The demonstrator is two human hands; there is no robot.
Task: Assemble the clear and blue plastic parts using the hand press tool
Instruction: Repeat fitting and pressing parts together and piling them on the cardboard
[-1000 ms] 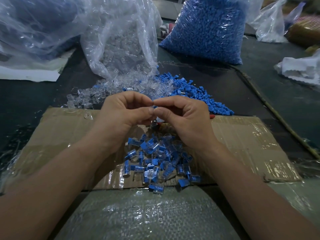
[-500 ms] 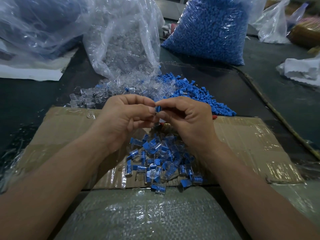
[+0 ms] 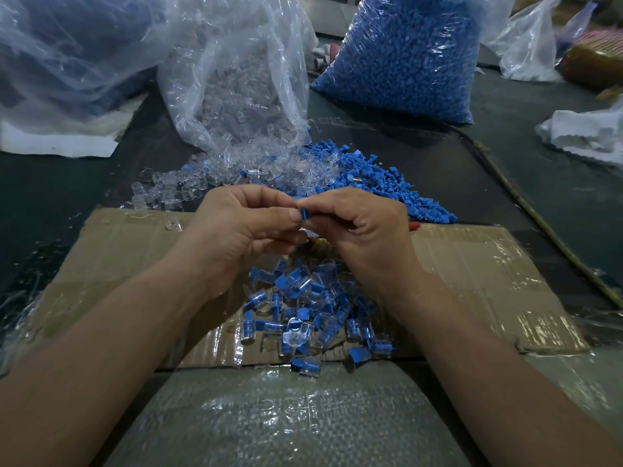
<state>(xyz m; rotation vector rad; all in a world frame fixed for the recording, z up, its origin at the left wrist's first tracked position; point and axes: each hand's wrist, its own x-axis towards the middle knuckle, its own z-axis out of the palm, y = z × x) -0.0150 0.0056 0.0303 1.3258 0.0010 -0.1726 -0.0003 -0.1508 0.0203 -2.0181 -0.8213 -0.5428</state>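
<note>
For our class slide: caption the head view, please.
Left hand and right hand pinch a blue part over assembled pieces on cardboard.

Blue part [image 3: 304, 214], clear parts [image 3: 236, 163], brown cardboard [image 3: 472, 274], blue-filled bag [image 3: 404, 55]

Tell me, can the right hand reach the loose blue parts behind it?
Probably yes: nothing stands between the right hand and the loose blue parts, though it pinches a blue piece.

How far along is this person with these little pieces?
Done: a pile of joined pieces on the cardboard. In hand: left hand and right hand pinch one blue part. Left: loose clear parts, loose blue parts and a blue bag behind, so most remains.
</note>
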